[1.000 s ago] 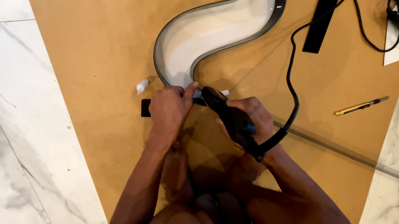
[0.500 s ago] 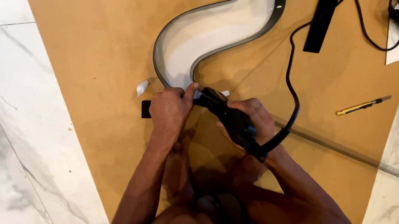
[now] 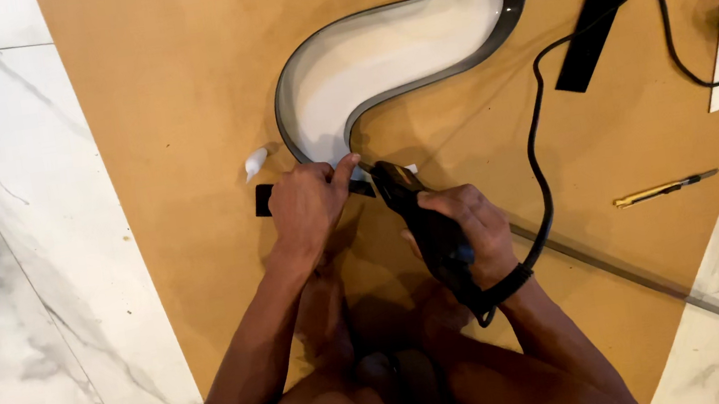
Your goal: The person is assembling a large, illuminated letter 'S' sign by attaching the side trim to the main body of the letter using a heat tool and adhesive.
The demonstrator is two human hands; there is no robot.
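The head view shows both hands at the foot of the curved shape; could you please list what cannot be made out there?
- Tip of the black corded tool: hidden by the left hand where it meets the curved white shape.
- Middle of the short black strip: covered by the left hand.
- Top of the shape: cut off by the upper edge.
- Tool grip: wrapped by the right hand.
- Small yellow tool: too small to identify.

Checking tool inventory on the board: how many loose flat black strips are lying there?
2. One long black strip lies diagonally at the upper right beside the cables. One short black strip lies under the left hand, partly covered. More may be hidden out of frame.
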